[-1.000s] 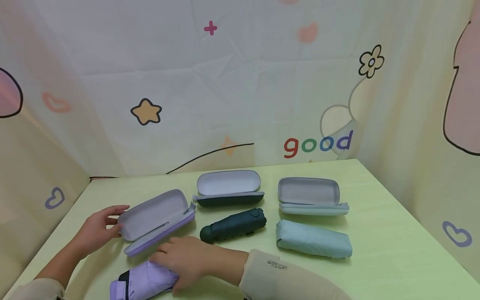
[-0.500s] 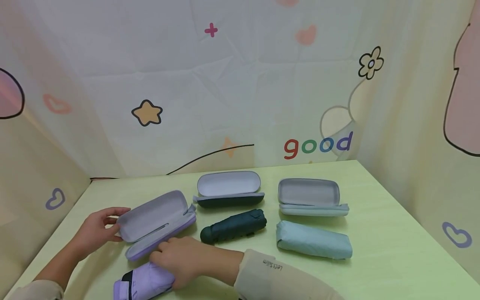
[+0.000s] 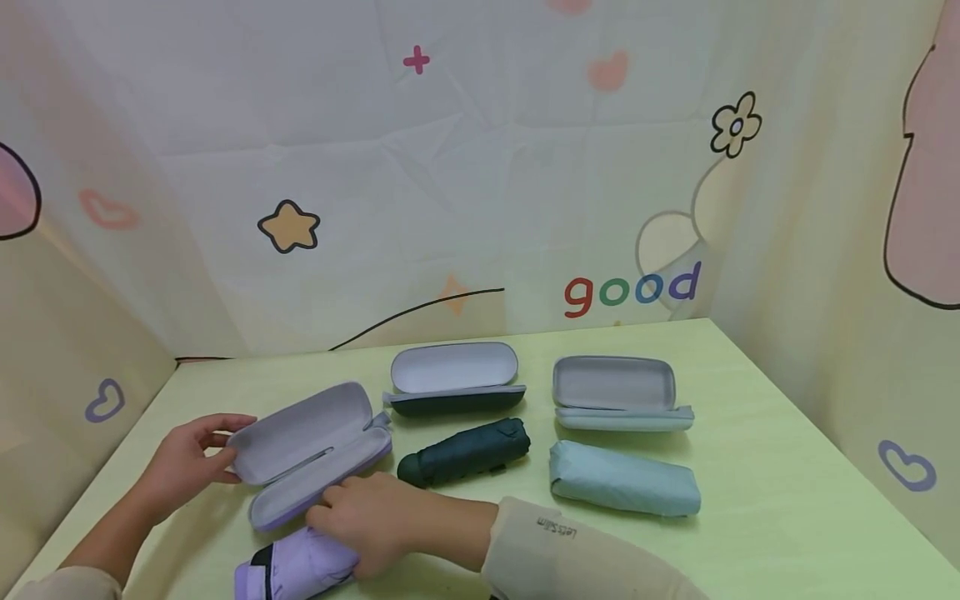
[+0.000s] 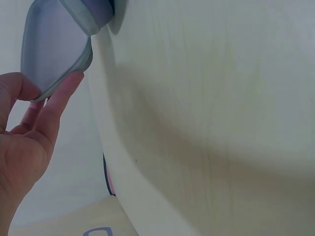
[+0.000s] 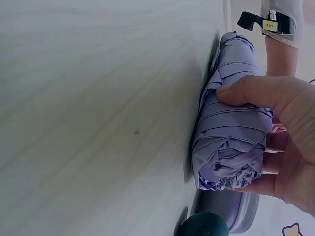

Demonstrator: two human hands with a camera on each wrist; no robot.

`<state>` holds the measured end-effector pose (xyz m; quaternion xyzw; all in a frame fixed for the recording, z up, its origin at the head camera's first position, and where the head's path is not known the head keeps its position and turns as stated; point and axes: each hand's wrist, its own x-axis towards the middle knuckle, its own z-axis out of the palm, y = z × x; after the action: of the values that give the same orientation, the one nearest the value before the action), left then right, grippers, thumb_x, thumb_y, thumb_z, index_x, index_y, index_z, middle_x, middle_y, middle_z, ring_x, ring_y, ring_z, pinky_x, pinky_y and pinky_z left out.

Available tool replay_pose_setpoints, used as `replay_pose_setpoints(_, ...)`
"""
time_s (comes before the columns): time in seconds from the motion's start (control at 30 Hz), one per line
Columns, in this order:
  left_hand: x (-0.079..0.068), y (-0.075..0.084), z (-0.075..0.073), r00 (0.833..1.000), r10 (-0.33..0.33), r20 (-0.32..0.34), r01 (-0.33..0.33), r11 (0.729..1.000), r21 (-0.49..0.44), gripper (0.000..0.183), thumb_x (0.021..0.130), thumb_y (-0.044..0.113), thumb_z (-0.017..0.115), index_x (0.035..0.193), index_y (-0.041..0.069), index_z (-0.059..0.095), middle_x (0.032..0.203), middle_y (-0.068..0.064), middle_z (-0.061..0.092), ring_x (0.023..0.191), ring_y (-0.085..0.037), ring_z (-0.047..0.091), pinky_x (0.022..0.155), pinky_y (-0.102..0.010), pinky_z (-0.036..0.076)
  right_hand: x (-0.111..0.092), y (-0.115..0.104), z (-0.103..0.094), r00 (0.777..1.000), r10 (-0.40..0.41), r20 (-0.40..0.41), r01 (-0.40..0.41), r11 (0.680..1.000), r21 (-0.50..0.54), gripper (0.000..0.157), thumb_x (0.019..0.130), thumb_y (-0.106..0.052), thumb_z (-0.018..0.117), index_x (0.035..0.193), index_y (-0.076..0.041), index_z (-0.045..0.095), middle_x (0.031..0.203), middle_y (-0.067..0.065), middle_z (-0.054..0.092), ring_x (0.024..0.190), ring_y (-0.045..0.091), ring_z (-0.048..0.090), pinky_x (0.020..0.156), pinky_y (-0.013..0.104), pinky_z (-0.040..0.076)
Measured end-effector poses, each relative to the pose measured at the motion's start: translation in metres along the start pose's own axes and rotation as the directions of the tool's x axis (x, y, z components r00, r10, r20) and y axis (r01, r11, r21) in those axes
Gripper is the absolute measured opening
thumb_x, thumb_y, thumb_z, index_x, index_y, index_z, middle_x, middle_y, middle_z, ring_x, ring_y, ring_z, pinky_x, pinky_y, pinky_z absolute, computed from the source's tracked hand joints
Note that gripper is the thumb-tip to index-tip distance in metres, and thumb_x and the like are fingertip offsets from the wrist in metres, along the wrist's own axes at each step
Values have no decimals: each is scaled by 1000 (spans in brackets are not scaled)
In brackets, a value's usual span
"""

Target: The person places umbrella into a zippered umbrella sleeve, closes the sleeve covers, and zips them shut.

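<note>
On the left of the head view lies an opened lavender hard case (image 3: pixel 300 433), long and rounded, with a grey lining and nothing inside. My left hand (image 3: pixel 187 458) holds its left end; in the left wrist view the thumb and fingers pinch the case's rim (image 4: pixel 29 64). In front of the case is a folded lavender umbrella (image 3: pixel 303 562) with a black strap near its handle end. My right hand (image 3: pixel 382 517) grips its far end from above. The right wrist view shows the thumb on one side of the umbrella (image 5: pixel 231 118) and fingers on the other.
A folded dark green umbrella (image 3: pixel 468 454) lies in the middle, before an opened dark green case (image 3: pixel 453 367). To the right, a folded light blue umbrella (image 3: pixel 626 479) lies before its opened light blue case (image 3: pixel 615 383). A patterned curtain (image 3: pixel 450 167) hangs behind the table.
The near half of the lavender case has tipped further open, showing more lining. The lavender umbrella has shifted slightly right with my right hand.
</note>
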<state>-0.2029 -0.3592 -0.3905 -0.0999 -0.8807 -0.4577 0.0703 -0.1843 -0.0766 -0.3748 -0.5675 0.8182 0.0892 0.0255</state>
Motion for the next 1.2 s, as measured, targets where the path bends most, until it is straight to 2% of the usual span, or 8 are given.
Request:
replay_pose_setpoints(0.17,-2,0,-1,1000,15,-24,-15,1000,4,38,86,-14,54,123,-9,59,115,-18,60,87,0,61,58,-34,58,-4,1,1,1000,-13,-5,13,1000,-18,59,75,-44,79,124,-24,54,110,-10,54,95,6,52,69,21,48)
replay_pose_setpoints(0.43,-3,0,-5,999,8,-36,-8,1000,-13,37,87,-13,54,124,-11,58,113,-16,60,87,0,62,60,-36,58,-8,5,1,1000,-16,8,16,1000,-23,58,76,-42,78,125,-24,53,111,-10,54,98,5,52,73,21,48)
replay_pose_setpoints(0.67,-5,1,-7,998,38,-59,-40,999,-27,35,87,-14,55,122,-12,58,108,5,59,86,-1,63,59,-37,58,-15,9,-5,999,-40,-12,40,997,-65,55,77,-42,76,123,-23,54,108,-10,55,94,5,52,70,21,49)
replay_pose_setpoints(0.9,-6,5,-6,996,50,-67,-52,999,-17,34,86,-13,54,120,-12,59,106,9,59,85,-1,63,59,-37,58,-23,14,-14,998,-57,-31,54,993,-102,56,77,-44,75,124,-21,54,105,-9,55,90,6,53,67,21,49)
replay_pose_setpoints(1.2,-8,7,-6,995,55,-81,-54,999,8,34,86,-12,54,119,-10,61,106,18,56,86,0,62,57,-36,58,-27,19,-28,999,-36,-28,32,990,-137,57,78,-43,75,126,-22,53,103,-9,55,88,6,52,60,21,48)
